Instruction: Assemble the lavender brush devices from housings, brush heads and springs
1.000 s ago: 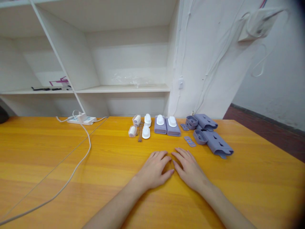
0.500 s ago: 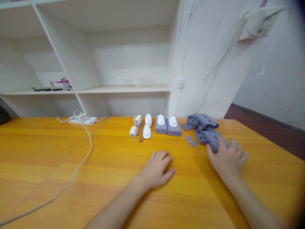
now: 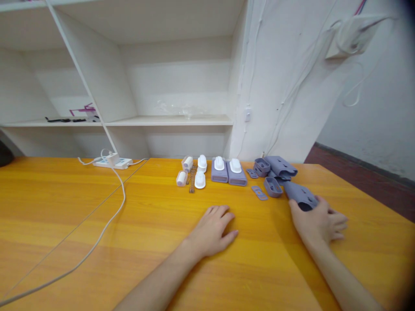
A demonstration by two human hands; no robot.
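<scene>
My left hand [image 3: 212, 233] rests on the table with its fingers spread and holds nothing. On the right, my right hand [image 3: 319, 220] grips a grey-purple hollow plastic housing [image 3: 301, 194], thumb on its near left end and fingers along the right side. The housing has a dark opening facing me and small slots on top. Left of it stands an open oval grey-purple cup [image 3: 272, 186]. A similar housing [image 3: 281, 165] lies behind, beside more oval cups [image 3: 262, 166]. Flat slotted plates [image 3: 259, 193] lie nearer the middle.
Two purple boxes [image 3: 237, 176] with white ribbed caps on top stand at the table's back. To their left are loose white caps [image 3: 200, 179], metal springs [image 3: 192, 179] and clear-cased white rollers [image 3: 181, 178]. A power strip [image 3: 121, 163] trails a cable across the left side.
My right hand has moved slightly right and nearer, drawing the front housing away from the oval cup and the rear housing. My left hand has stayed in place.
</scene>
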